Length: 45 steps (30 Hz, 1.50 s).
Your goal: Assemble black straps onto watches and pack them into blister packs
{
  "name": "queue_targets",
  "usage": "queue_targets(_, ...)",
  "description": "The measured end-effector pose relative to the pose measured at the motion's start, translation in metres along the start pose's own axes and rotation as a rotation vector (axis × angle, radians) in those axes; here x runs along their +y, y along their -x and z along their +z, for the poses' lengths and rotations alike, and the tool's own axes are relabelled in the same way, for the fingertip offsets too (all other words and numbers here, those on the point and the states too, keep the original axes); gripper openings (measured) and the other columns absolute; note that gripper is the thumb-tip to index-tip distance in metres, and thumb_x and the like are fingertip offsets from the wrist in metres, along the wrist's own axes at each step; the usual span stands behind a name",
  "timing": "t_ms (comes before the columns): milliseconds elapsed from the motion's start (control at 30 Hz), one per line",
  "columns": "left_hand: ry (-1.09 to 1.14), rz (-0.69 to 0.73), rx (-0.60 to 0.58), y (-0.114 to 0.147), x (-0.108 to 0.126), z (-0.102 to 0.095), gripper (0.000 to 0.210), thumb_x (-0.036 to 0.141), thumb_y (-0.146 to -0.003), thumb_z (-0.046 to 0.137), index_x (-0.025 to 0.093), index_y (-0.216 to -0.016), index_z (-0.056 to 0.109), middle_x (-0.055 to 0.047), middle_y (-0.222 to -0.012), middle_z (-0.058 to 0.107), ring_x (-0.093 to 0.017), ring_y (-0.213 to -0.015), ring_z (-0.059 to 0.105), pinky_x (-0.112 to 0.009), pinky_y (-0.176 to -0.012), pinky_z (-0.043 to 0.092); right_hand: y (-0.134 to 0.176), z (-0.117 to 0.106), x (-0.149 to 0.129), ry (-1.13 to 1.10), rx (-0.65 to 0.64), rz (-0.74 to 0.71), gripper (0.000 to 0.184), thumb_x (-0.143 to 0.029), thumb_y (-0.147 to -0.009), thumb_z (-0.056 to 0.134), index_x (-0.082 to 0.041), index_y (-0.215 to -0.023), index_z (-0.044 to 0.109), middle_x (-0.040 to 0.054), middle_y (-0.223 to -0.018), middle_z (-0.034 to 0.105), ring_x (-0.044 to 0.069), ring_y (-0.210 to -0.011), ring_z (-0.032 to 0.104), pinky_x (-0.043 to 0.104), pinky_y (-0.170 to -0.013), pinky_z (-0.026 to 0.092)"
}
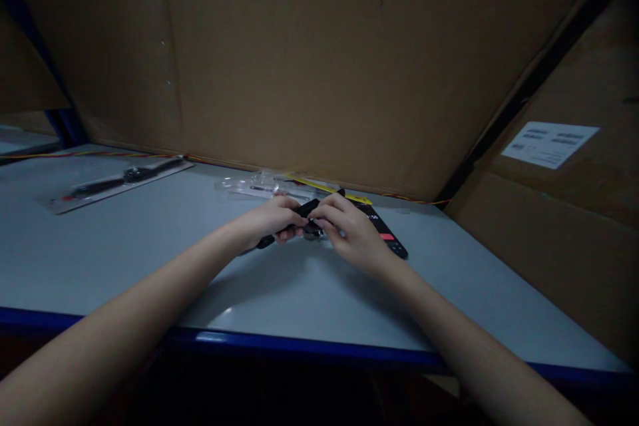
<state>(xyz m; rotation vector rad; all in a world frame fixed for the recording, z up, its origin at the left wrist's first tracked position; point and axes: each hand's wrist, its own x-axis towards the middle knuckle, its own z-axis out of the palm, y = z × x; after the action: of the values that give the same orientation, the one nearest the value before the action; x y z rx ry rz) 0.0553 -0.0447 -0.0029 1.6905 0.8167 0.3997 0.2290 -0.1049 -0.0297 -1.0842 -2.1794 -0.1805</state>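
Two bare forearms [144, 296] are closest to the camera, one coming in from each bottom corner and angling up to meet at what looks like a watch [313, 233], so I'll use that as the landmark. It's got a dark strap and a shiny bit in the middle, and it's up between both hands over the tabletop [114, 259]; can't tell if any of it touches the surface. Left hand [277, 216] is curled closed around the strap, thumb on top and fingers underneath. Right hand [352, 229] has its fingers bent in and the tips pinched together at the watch's middle, though it's too dark to say exactly which bit they've got. Just right of the watch is a black phone [383, 227] lying flat, partly behind the right hand, with pale digits and a red bar on screen. Right behind the watch there's some clear plastic [239, 186] and a yellow strip [327, 188]. Well off to its left lies a pack [132, 176] with a similar dark thing inside. Farther back are thin wires [214, 162] and cardboard [319, 66], plus a white label [550, 144] way over to the watch's right.
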Motion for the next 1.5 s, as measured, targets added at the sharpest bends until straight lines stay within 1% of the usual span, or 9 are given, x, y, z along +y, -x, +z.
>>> queue_targets(200, -0.004, 0.009, -0.003, -0.0015, -0.0008, -0.0006, 0.004, 0.014, -0.073, 0.052, 0.013, -0.077, 0.053, 0.003, -0.053, 0.052, -0.005, -0.034, 0.038, -0.02, -0.037, 0.023, -0.0001, 0.0016, -0.0036, -0.1, 0.094, 0.017, 0.028, 0.0, -0.074, 0.045, -0.021, -0.089, 0.056, 0.0062, -0.1, 0.054, 0.019, -0.098, 0.053, 0.033, -0.082, 0.043)
queue_targets(400, -0.011, 0.019, -0.022, -0.0044, -0.0036, -0.0022, 0.013, 0.009, -0.071, 0.048, 0.012, -0.083, 0.055, 0.003, -0.053, 0.052, -0.004, -0.033, 0.037, -0.02, -0.037, 0.023, -0.0005, 0.0047, -0.0073, 0.025, 0.133, 0.17, 0.017, -0.028, -0.08, 0.061, -0.019, -0.092, 0.055, 0.0047, -0.083, 0.057, 0.019, -0.079, 0.054, 0.032, -0.07, 0.043)
queue_targets(633, -0.006, 0.014, -0.051, -0.0051, -0.0057, -0.002, 0.002, 0.012, -0.074, 0.052, 0.014, -0.072, 0.052, 0.004, -0.05, 0.049, -0.004, -0.034, 0.037, -0.02, -0.036, 0.022, 0.0004, 0.002, -0.0026, 0.095, -0.029, 0.01, 0.017, -0.007, -0.082, 0.048, -0.019, -0.089, 0.057, 0.0063, -0.092, 0.059, 0.021, -0.091, 0.052, 0.035, -0.079, 0.042)
queue_targets(767, -0.012, 0.005, -0.051, -0.0023, -0.0027, -0.0009, 0.005, 0.011, -0.073, 0.051, 0.014, -0.069, 0.051, 0.005, -0.048, 0.047, -0.004, -0.034, 0.037, -0.02, -0.036, 0.022, 0.0008, 0.001, -0.0047, -0.006, 0.026, -0.029, 0.023, -0.002, -0.079, 0.044, -0.019, -0.086, 0.056, 0.0073, -0.102, 0.055, 0.019, -0.099, 0.052, 0.033, -0.083, 0.043)
queue_targets(900, 0.002, 0.013, -0.055, -0.0047, -0.0052, -0.0028, 0.003, 0.011, -0.073, 0.051, 0.013, -0.072, 0.052, 0.004, -0.051, 0.051, -0.004, -0.034, 0.038, -0.02, -0.037, 0.022, 0.0009, 0.0012, -0.0079, -0.002, 0.147, 0.066, 0.018, -0.017, -0.079, 0.057, -0.019, -0.097, 0.054, 0.0081, -0.1, 0.055, 0.02, -0.096, 0.053, 0.033, -0.08, 0.045)
queue_targets(1000, -0.01, 0.024, -0.074, -0.007, -0.007, -0.0034, 0.004, 0.013, -0.075, 0.051, 0.013, -0.071, 0.053, 0.004, -0.051, 0.051, -0.004, -0.033, 0.038, -0.02, -0.036, 0.023, 0.0014, 0.0025, -0.0067, 0.061, 0.118, 0.158, 0.017, -0.028, -0.081, 0.059, -0.018, -0.094, 0.054, 0.0054, -0.086, 0.058, 0.019, -0.082, 0.055, 0.032, -0.071, 0.045)
queue_targets(1100, -0.033, 0.001, -0.046, -0.0066, -0.0052, -0.0015, 0.007, 0.012, -0.075, 0.051, 0.014, -0.068, 0.051, 0.005, -0.048, 0.049, -0.004, -0.033, 0.037, -0.02, -0.036, 0.023, 0.0016, 0.0035, -0.0044, 0.101, 0.032, 0.12, 0.011, -0.022, -0.086, 0.053, -0.017, -0.095, 0.056, 0.006, -0.087, 0.06, 0.019, -0.082, 0.056, 0.032, -0.072, 0.044)
queue_targets(1300, -0.024, -0.051, -0.024, -0.0029, -0.0023, 0.0032, 0.009, 0.008, -0.074, 0.05, 0.015, -0.068, 0.049, 0.006, -0.045, 0.046, -0.004, -0.032, 0.036, -0.018, -0.036, 0.022, 0.001, 0.0031, -0.0025, 0.187, -0.091, -0.021, 0.023, -0.005, -0.083, 0.041, -0.016, -0.095, 0.057, 0.0089, -0.096, 0.06, 0.022, -0.093, 0.052, 0.035, -0.08, 0.041)
queue_targets(1500, -0.013, -0.042, -0.069, -0.0045, -0.0069, 0.0023, 0.007, 0.008, -0.071, 0.049, 0.014, -0.073, 0.051, 0.005, -0.048, 0.049, -0.005, -0.033, 0.036, -0.018, -0.035, 0.021, 0.0016, 0.0029, -0.0047, 0.037, -0.039, -0.028, 0.033, 0.005, -0.071, 0.038, -0.018, -0.086, 0.056, 0.0071, -0.099, 0.056, 0.019, -0.096, 0.051, 0.033, -0.083, 0.042)
